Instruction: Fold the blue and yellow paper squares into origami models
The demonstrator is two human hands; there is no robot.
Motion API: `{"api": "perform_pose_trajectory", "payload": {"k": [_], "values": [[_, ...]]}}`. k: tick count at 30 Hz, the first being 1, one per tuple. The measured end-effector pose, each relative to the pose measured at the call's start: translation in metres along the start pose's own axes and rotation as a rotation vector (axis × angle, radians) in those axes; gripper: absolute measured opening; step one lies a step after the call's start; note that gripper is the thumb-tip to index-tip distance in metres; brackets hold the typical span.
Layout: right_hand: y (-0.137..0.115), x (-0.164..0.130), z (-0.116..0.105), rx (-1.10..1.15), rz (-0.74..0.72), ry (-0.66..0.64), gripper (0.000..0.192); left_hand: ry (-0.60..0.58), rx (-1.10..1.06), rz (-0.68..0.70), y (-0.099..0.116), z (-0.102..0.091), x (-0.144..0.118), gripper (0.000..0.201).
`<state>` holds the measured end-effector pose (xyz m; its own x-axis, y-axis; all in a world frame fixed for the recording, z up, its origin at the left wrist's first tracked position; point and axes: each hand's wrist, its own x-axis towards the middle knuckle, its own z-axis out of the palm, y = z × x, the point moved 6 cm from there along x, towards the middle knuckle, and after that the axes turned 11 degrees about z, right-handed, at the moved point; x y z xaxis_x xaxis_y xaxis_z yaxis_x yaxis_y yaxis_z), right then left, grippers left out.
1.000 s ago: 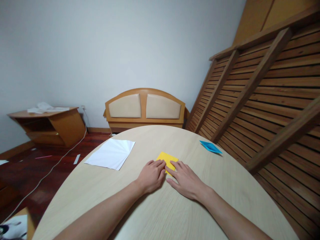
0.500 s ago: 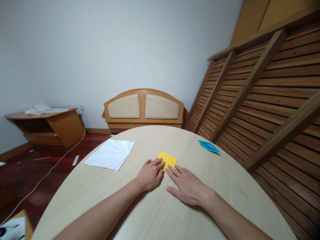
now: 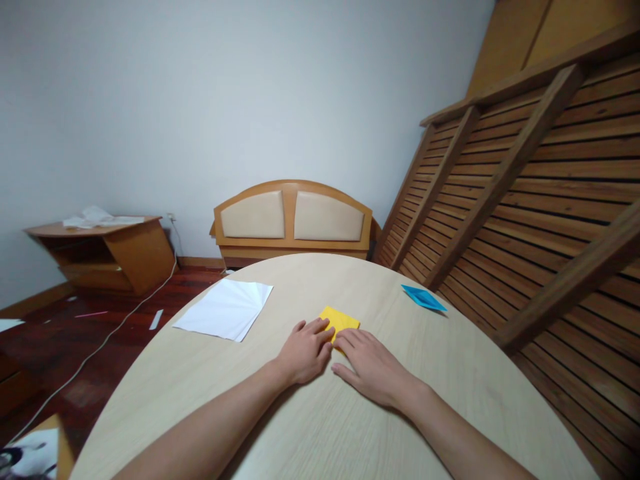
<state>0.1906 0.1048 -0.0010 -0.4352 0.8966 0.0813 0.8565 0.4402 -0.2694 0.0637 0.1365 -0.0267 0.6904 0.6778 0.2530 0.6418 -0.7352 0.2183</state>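
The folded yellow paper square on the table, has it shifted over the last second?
No. The folded yellow paper square lies in the same spot between the white paper sheets and the blue folded paper; the small offset matches the camera's own shift.

Pale wall (image 3: 200,100), headboard (image 3: 293,217) (padded), slatted frame (image 3: 525,200), dark floor (image 3: 100,327)

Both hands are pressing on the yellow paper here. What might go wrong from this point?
The yellow paper lies on a smooth table, pinned only at its near edge by the left hand and right hand; it may slide, skewing a crease. The hands hide that near edge, so misaligned layers could go unnoticed. The white sheets lie near the table's left rim, where a sweep of the left arm might push them off.
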Motion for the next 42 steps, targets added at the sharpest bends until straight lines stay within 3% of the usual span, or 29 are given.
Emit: {"api": "perform_pose_trajectory", "payload": {"k": [8,18,22,27,36,40,42], "values": [[0.023,0.008,0.021,0.089,0.006,-0.116,0.071,-0.026,0.015,-0.092,-0.008,-0.001,0.002,0.044],[0.006,0.006,0.014,0.085,-0.086,-0.077,0.075,0.081,0.132,-0.210,-0.022,-0.002,0.000,0.041],[0.008,0.004,0.020,0.085,-0.061,-0.134,0.081,0.155,0.080,-0.135,-0.019,-0.008,0.001,0.039],[0.011,0.003,0.023,0.084,-0.043,-0.176,0.086,0.100,-0.026,0.036,-0.011,-0.008,0.003,0.036],[0.012,0.002,0.022,0.071,-0.059,-0.214,0.092,0.000,0.051,-0.116,-0.023,-0.002,-0.001,0.042],[0.013,0.001,0.022,0.076,-0.067,-0.217,0.092,0.052,0.099,-0.171,-0.026,-0.006,-0.002,0.042],[0.014,0.001,0.021,0.078,-0.070,-0.221,0.091,0.112,0.098,-0.136,-0.024,-0.011,-0.003,0.041]]}}
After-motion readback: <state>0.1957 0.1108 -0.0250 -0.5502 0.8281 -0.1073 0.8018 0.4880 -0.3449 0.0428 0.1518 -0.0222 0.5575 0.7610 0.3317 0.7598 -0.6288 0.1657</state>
